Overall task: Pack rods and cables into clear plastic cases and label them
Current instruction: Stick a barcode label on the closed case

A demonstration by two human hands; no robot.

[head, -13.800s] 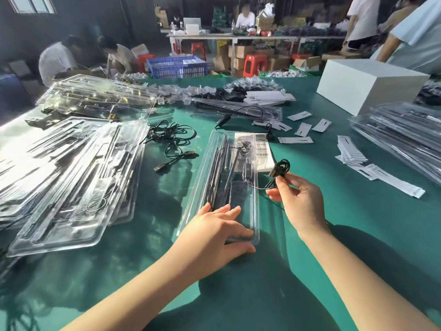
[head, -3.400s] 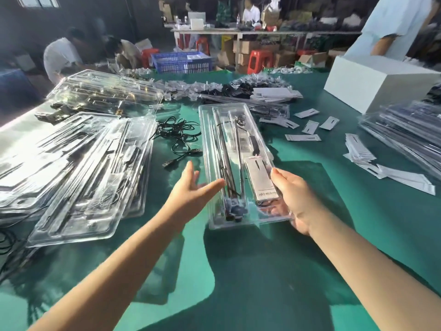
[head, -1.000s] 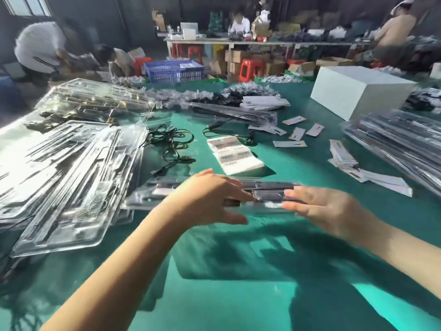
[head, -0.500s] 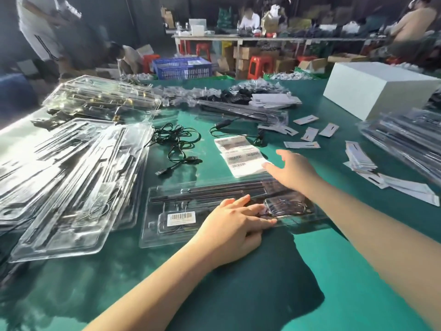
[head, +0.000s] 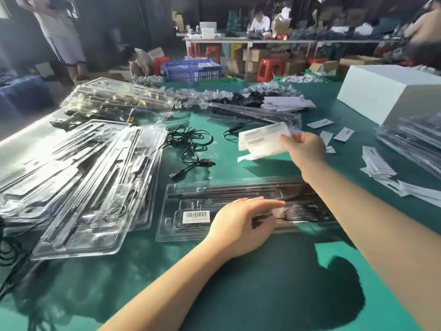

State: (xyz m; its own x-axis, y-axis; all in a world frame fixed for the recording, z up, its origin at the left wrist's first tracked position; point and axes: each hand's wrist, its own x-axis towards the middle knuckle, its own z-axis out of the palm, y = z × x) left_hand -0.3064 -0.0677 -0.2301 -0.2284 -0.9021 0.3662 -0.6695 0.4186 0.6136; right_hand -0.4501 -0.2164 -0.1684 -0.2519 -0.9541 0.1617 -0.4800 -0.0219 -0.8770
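1. The right hand (head: 304,149) is pinching a sheet of barcode labels (head: 261,142) in a narrow grip, lifted off the surface (head: 274,283) at 12 o'clock from the clear case (head: 191,204). The left hand (head: 241,225) is lying flat, pressing the case down.
2. Risk — the floppy sheet may be curling or sticking to itself, and a label could be landing crooked.
3. Loose cables (head: 191,149) are lying at 11 o'clock; stacked empty cases (head: 95,187) are crowding 9 o'clock — the right forearm is crossing the case's right end.
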